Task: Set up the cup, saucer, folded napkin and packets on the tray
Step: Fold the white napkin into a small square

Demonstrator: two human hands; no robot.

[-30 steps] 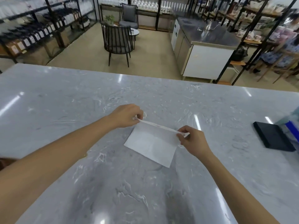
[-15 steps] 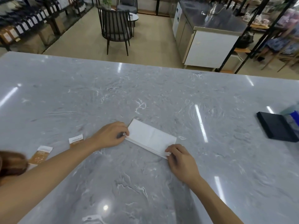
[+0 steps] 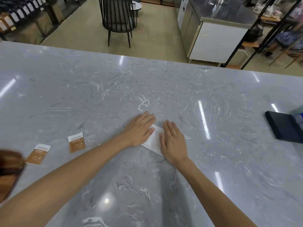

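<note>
On the grey counter (image 3: 164,89), napkin (image 3: 155,140) lies flat under both palms. Left hand (image 3: 139,128) and right hand (image 3: 173,141) press it, fingers straight and together, only a white strip visible between them. Two packets (image 3: 76,142) lie well left.

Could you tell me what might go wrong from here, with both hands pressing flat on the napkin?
1. The napkin lies on a glossy marble counter; under the flat left hand and right hand it could slide and crease crooked.
2. Much of the napkin is hidden under the palms, so misaligned edges may go unnoticed.
3. The two packets lie by the left forearm; drawing that arm back could sweep them away.
</note>
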